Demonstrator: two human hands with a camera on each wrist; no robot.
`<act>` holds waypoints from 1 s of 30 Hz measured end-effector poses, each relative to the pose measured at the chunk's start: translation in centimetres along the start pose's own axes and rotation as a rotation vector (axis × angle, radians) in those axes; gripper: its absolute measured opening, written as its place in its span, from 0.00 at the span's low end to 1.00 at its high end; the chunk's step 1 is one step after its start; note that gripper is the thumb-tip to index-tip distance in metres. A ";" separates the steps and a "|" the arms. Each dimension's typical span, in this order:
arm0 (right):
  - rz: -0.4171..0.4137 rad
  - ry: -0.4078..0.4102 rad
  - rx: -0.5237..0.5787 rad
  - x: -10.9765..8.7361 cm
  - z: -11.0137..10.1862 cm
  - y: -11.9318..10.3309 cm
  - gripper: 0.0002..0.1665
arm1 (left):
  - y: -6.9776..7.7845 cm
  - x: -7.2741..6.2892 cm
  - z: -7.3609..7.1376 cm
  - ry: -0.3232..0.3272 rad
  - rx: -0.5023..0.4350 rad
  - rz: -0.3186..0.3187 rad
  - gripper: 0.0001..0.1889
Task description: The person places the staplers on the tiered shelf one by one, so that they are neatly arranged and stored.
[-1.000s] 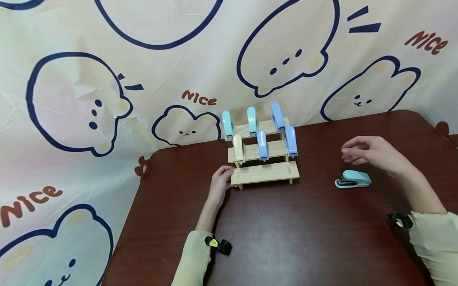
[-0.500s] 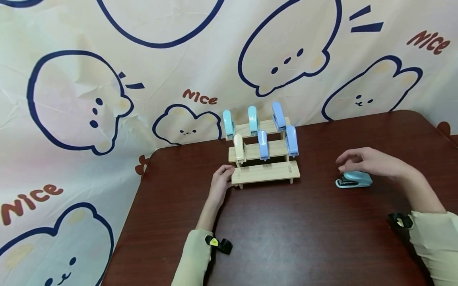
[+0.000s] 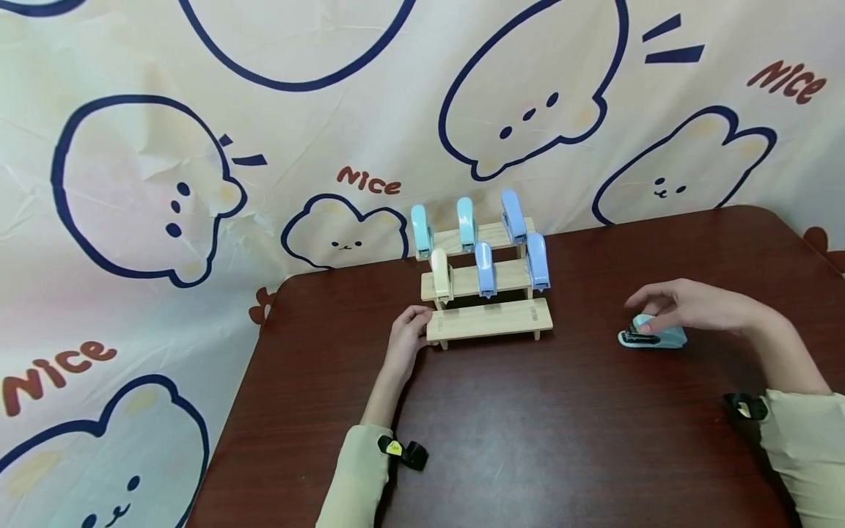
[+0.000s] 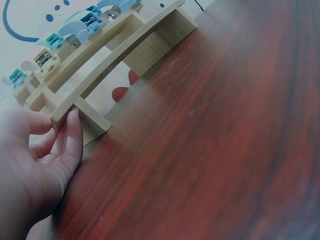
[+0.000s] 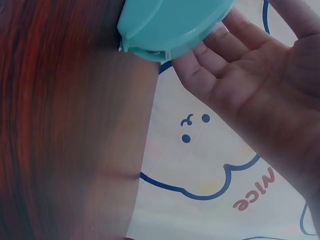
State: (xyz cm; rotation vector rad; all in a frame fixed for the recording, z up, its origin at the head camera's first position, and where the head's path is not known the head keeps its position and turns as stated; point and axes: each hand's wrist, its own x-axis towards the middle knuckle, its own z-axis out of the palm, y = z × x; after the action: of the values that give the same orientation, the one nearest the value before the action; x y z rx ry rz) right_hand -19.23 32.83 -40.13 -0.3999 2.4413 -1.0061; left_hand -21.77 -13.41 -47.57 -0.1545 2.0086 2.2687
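At the right of the head view a teal stapler (image 3: 672,339) lies on its base on the table. Over it is my right hand (image 3: 703,306), thumb on the near side and fingers reaching along the far side. In the right wrist view those fingers are beside the teal stapler (image 5: 167,25); the fingertips are partly hidden behind it. My left hand (image 3: 404,341) pinches the left end of the lowest board of a three-step wooden rack (image 3: 488,320), as the left wrist view shows, with the fingers (image 4: 74,132) against its support.
Two teal staplers, one of them this stapler (image 3: 466,222), and a blue stapler (image 3: 512,215) stand on the top step. A cream stapler (image 3: 440,275) and two blue ones stand on the middle step. Behind the dark wooden table (image 3: 561,425) hangs a printed cloth (image 3: 317,132).
My right hand has come down from above the teal stapler to around it, its thumb now in front. The left hand and the rack have stayed still.
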 end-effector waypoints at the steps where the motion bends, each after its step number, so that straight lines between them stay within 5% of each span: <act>1: -0.001 -0.004 -0.007 -0.1 0.0 0.0 0.32 | 0.0 0.0 0.0 0.000 -0.001 -0.002 0.11; 30: 0.032 -0.020 0.028 -0.4 -0.3 -0.1 0.25 | 0.1 -0.1 0.0 -0.003 0.005 -0.001 0.13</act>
State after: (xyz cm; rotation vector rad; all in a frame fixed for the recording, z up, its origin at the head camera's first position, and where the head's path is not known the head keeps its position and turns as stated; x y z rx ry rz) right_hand -18.99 33.11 -39.78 -0.3582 2.4060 -1.0163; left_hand -21.66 -13.45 -47.46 -0.1512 2.0127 2.2614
